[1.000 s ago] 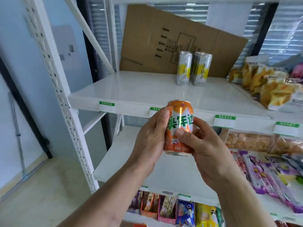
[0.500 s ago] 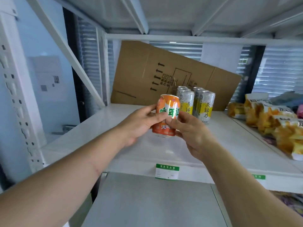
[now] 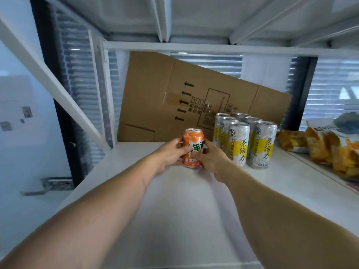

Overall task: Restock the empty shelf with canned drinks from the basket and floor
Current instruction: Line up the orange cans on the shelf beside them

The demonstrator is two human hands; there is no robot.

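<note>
Orange can going onto white shelf, both hands on it

Shelf (image 3: 174, 220), white and wide, is taking up most of the view, running from the bottom edge back to a flattened cardboard sheet (image 3: 174, 98) that is leaning tilted against the back, printed arrows showing. Another shelf's underside (image 3: 204, 14) is sitting overhead. Snack bags (image 3: 326, 150), yellow-orange, are lying at the right end of the shelf, just beside the cans. Silver-and-yellow tall cans (image 3: 250, 140) are standing upright in two rows, right of centre, in front of the cardboard; exact count is hard to tell as the back ones are partly hidden. Both bare forearms are reaching in from the bottom corners and meeting mid-shelf. Left hand (image 3: 168, 154) is curling round the left side of the orange can (image 3: 192, 140), thumb on the front. Right hand (image 3: 211, 158) is gripping the can's right side, fingers wrapping the label. Orange can is upright, just left of the silver cans and slightly apart from them, base at or just above the shelf surface; cannot tell if it is touching down.
</note>
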